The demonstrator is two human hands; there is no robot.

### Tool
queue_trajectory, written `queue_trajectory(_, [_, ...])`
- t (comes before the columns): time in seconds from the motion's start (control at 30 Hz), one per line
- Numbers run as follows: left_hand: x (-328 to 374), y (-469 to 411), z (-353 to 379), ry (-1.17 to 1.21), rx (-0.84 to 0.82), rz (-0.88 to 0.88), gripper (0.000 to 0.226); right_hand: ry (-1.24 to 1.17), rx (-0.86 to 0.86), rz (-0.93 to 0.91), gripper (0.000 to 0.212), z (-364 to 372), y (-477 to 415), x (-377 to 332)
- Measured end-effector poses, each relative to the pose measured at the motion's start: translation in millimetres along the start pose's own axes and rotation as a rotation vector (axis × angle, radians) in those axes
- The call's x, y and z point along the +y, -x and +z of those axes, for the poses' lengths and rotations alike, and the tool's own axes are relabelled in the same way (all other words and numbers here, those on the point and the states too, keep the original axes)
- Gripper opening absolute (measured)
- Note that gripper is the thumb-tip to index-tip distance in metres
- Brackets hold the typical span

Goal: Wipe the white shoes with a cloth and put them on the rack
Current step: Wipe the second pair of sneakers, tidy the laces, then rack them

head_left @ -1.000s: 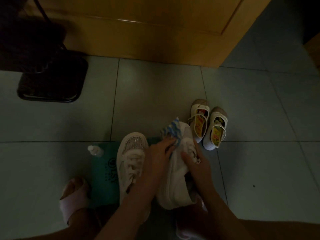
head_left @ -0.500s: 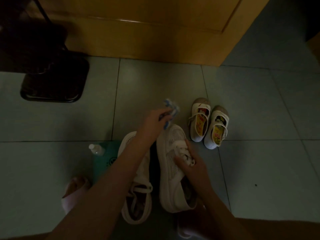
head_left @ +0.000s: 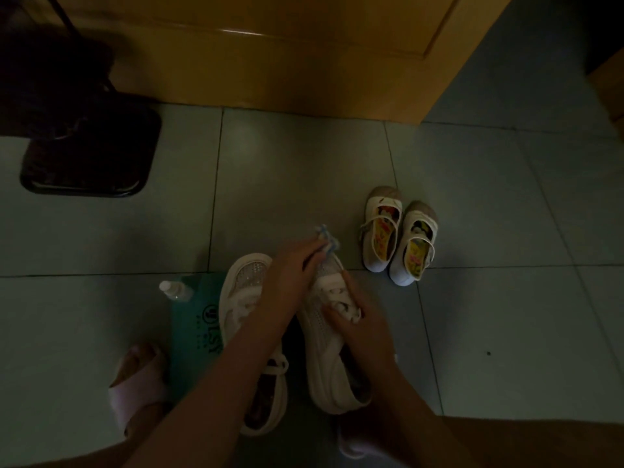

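**Your left hand (head_left: 290,275) is back down on the toe**

Half a second ago it was lifted past the shoe; now it sits lower, at the toe. Left to right: a small bottle (head_left: 174,290) and a green mat (head_left: 196,329) on the floor, with one white shoe (head_left: 241,298) at the mat's right edge. Your left hand pinches the blue-white cloth (head_left: 326,239) at the toe of the second white shoe (head_left: 320,352). Your right hand (head_left: 358,327) curls round its laces. A child's pair (head_left: 398,238) stands near, to the right.

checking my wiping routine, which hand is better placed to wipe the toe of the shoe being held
Left. The left hand grips the cloth right at the toe of the white shoe, while the right hand is busy holding that shoe at the laces.
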State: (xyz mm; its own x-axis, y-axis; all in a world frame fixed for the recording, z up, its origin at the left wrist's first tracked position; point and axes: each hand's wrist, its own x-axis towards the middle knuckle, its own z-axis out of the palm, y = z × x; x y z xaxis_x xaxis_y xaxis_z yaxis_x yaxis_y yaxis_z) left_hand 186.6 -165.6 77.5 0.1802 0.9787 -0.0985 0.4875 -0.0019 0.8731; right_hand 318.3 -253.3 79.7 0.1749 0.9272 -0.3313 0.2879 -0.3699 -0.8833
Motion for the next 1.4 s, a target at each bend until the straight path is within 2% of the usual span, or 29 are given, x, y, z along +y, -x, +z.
queue_trajectory(0.13, [4, 18, 7, 0.099, 0.08, -0.104, 0.035, 0.015, -0.013, 0.001, 0.064, -2, 0, -3])
queue_trajectory(0.23, [8, 27, 12, 0.087, 0.134, -0.134, 0.037, -0.017, -0.007, 0.004, 0.064, -2, 0, -3])
queue_trajectory(0.7, [23, 73, 20, 0.195, 0.156, -0.371, 0.034, -0.093, -0.045, 0.004, 0.063, -3, -2, -8])
queue_trajectory(0.93, [34, 85, 12, 0.147, 0.096, -0.355, 0.029, -0.051, -0.055, 0.006, 0.056, -10, -5, -6])
queue_trajectory(1.0, [37, 76, -1, 0.12, 0.157, -0.356, 0.028, -0.059, -0.029, 0.005, 0.059, -10, -5, -6])
queue_trajectory(1.1, [37, 43, -21, 0.107, 0.308, -0.258, 0.03, -0.064, 0.013, 0.008, 0.063, -7, -3, -4])
queue_trajectory(1.13, [34, 27, -23, 0.105, 0.308, -0.229, 0.031, -0.069, 0.015, 0.012, 0.063, -6, -2, -3])
queue_trajectory(1.2, [25, -4, -19, 0.086, 0.181, -0.186, 0.032, -0.07, 0.018, 0.014, 0.063, -4, 0, -3])
queue_trajectory(1.3, [13, -33, -3, -0.011, -0.113, -0.117, 0.031, -0.071, 0.036, 0.025, 0.062, -2, -1, -3])
queue_trajectory(1.4, [11, -43, 1, -0.066, -0.24, -0.094, 0.032, -0.099, 0.051, 0.015, 0.063, 0, -5, -4])
